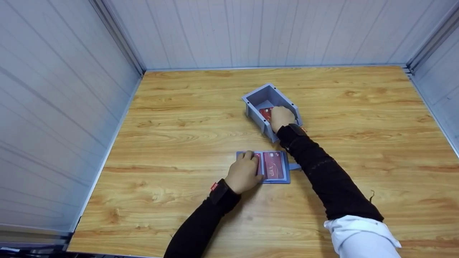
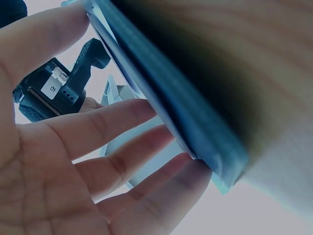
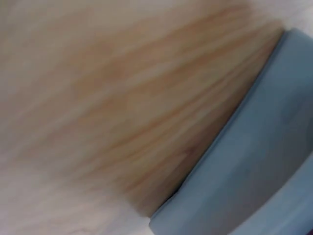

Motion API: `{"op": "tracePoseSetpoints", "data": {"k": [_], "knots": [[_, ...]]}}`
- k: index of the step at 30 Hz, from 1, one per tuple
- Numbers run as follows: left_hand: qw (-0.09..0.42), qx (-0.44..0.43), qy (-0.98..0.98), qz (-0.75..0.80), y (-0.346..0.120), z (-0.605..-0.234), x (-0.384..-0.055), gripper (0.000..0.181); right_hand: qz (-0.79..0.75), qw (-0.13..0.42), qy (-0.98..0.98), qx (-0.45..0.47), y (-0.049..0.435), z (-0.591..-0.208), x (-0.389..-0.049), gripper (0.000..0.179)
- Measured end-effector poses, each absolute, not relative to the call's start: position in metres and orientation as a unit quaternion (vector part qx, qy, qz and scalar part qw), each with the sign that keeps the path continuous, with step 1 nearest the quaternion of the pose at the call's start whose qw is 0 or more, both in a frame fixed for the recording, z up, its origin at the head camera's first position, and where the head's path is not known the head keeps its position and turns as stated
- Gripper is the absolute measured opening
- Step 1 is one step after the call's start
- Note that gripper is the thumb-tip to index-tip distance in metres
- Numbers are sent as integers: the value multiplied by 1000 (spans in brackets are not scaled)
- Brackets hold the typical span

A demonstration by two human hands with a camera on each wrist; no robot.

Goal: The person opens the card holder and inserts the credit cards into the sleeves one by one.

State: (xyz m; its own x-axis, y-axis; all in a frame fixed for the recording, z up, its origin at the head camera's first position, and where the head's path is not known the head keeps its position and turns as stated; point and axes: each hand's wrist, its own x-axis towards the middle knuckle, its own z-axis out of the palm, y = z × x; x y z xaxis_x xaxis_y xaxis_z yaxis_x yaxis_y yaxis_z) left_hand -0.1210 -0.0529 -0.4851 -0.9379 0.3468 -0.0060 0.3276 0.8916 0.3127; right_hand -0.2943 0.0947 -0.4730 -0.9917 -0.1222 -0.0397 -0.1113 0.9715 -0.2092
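An opened blue card holder [image 1: 288,175] lies on the table with red cards in its clear pockets. The uncovered one, a red card [image 1: 273,165], bears the letters VIP. My left hand [image 1: 244,173] rests on the holder's left half and partly covers the other red card. In the left wrist view, its extended fingers [image 2: 122,166] touch the holder's inner face. My right hand [image 1: 282,118] is inside the grey bin [image 1: 255,115], right beside a red card [image 1: 265,112]. Its fingertips are hidden, so whether it pinches that card is unclear.
A strap [image 1: 294,166] sticks out from the holder's right side, below the right forearm. The bin stands just behind the holder on the wooden table [image 1: 179,125]. Pale panel walls [image 1: 229,34] enclose the back and sides.
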Motion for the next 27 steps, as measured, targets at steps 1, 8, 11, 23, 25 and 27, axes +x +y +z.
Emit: {"op": "tracePoseSetpoints", "data": {"k": [1,8,11,23,25,27], "knots": [[30,174,972,155,-53,-485,-121,63,-106,27,992,-57,94,-473,-294,26],[31,175,973,148,-52,-483,-120,63,-131,29,990,-41,94,-473,-295,25],[33,175,973,145,-53,-484,-121,63,-142,28,989,-36,94,-472,-295,23],[34,178,973,141,-53,-484,-122,62,-127,50,990,-36,93,-473,-295,27],[35,177,973,143,-53,-484,-121,61,-128,51,990,-40,93,-473,-295,27],[36,176,973,146,-53,-484,-121,61,-131,53,989,-42,93,-473,-295,26]]}}
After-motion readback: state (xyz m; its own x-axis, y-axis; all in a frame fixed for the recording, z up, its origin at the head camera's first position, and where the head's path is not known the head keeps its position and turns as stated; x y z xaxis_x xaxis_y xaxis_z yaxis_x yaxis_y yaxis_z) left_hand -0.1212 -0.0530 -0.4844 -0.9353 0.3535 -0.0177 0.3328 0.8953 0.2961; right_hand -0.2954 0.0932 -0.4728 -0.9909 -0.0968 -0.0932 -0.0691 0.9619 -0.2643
